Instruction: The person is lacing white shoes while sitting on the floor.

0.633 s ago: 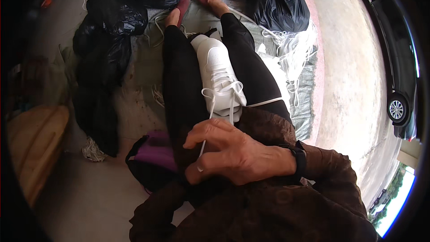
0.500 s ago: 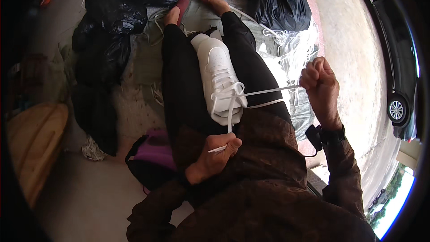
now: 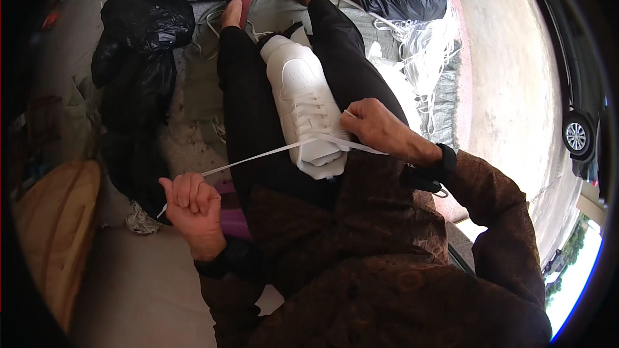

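A white lace-up sneaker (image 3: 298, 80) lies between my thighs, toe pointing away from me and collar toward my body. My left hand (image 3: 193, 209) is closed on one end of a white shoelace (image 3: 255, 156), held out to the left and pulled taut from the top of the lacing. A short tail of it pokes out below the fist. Close against the shoe's right side, my right hand (image 3: 385, 130) pinches another part of the lace. A length of lace also runs from the collar to under that wrist.
Black plastic bags (image 3: 138, 32) pile up at the far left and far right. A tangle of white laces (image 3: 429, 51) lies on the right. A wooden board (image 3: 58, 232) stands at left, with a purple item (image 3: 235, 224) beside my left wrist. A dark car (image 3: 577, 116) is at far right.
My left hand has swung out to the left, drawing its lace tight. My right hand has come in from the far right to the shoe. The loop at the collar is gone.
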`<state>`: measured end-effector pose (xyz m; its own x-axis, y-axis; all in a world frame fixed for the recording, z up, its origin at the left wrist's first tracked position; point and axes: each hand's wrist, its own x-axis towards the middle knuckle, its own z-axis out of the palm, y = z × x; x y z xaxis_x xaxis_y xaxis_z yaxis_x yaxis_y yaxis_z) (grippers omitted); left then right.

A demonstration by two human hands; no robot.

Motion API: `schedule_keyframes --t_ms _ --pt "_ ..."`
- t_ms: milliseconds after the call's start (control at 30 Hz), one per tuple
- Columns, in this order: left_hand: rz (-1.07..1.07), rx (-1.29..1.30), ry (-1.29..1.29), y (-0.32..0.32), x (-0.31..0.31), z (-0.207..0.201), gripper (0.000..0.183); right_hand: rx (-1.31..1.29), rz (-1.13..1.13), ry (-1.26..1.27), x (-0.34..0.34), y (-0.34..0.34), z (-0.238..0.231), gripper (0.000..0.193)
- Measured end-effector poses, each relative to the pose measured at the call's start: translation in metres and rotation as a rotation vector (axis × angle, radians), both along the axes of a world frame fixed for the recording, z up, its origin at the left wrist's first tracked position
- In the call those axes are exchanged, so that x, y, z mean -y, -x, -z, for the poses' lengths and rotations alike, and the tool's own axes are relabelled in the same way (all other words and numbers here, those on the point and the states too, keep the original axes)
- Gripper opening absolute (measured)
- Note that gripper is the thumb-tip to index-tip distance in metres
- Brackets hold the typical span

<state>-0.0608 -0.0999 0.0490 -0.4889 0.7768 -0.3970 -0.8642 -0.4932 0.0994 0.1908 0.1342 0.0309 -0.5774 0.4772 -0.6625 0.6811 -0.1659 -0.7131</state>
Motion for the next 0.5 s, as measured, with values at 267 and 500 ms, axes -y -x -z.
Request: schedule_keyframes --t_ms 267,500 --pt "0.14 -1.592 0.789 -0.064 -0.076 0.008 0.037 -0.196 0.022 -0.499 0.039 -0.043 -0.037 0.015" --pt "0.744 -0.711 0.312 0.006 -0.048 -0.034 0.04 -0.216 -0.144 -0.85 0.051 -0.037 -0.004 0.014"
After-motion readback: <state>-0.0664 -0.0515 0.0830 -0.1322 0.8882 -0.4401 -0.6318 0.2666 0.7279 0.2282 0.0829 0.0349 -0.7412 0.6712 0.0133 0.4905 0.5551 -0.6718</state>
